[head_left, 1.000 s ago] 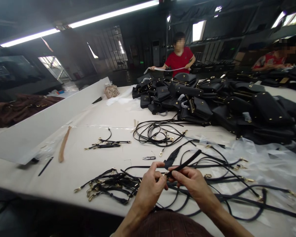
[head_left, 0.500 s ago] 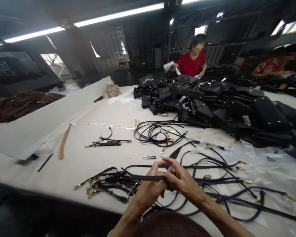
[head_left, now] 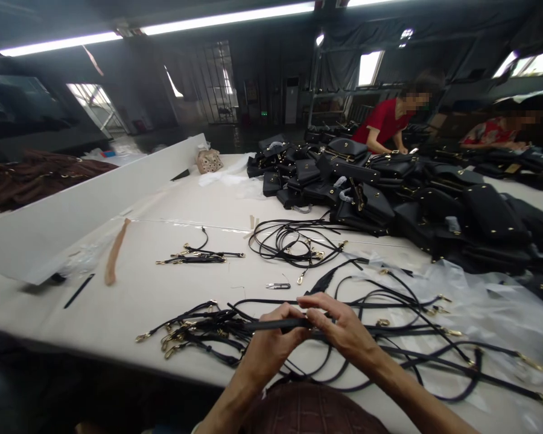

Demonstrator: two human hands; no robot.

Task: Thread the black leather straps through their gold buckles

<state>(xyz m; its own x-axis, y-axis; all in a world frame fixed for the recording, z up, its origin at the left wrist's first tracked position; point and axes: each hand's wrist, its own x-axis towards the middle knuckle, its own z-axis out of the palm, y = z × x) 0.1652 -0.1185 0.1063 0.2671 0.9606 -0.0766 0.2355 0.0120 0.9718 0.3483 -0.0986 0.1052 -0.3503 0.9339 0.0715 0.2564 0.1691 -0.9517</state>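
My left hand (head_left: pixel 271 343) and my right hand (head_left: pixel 339 328) meet just above the table's near edge, both pinched on one thin black leather strap (head_left: pixel 271 325) held level between them, its free end pointing left. Under and around them lie several black straps with gold clasps (head_left: pixel 402 337). A bundle of short straps with gold clips (head_left: pixel 194 331) sits just left of my left hand.
Small thread snips (head_left: pixel 278 286) lie beyond my hands. Further back are a coil of straps (head_left: pixel 294 244), a small strap bundle (head_left: pixel 199 256) and a heap of black bags (head_left: pixel 389 193). Clear plastic (head_left: pixel 489 301) covers the right. A person in red (head_left: pixel 384 123) works at the far end.
I have lowered the strap a little toward the table, still held level between both hands. The person in red has moved right and bent over the bags.
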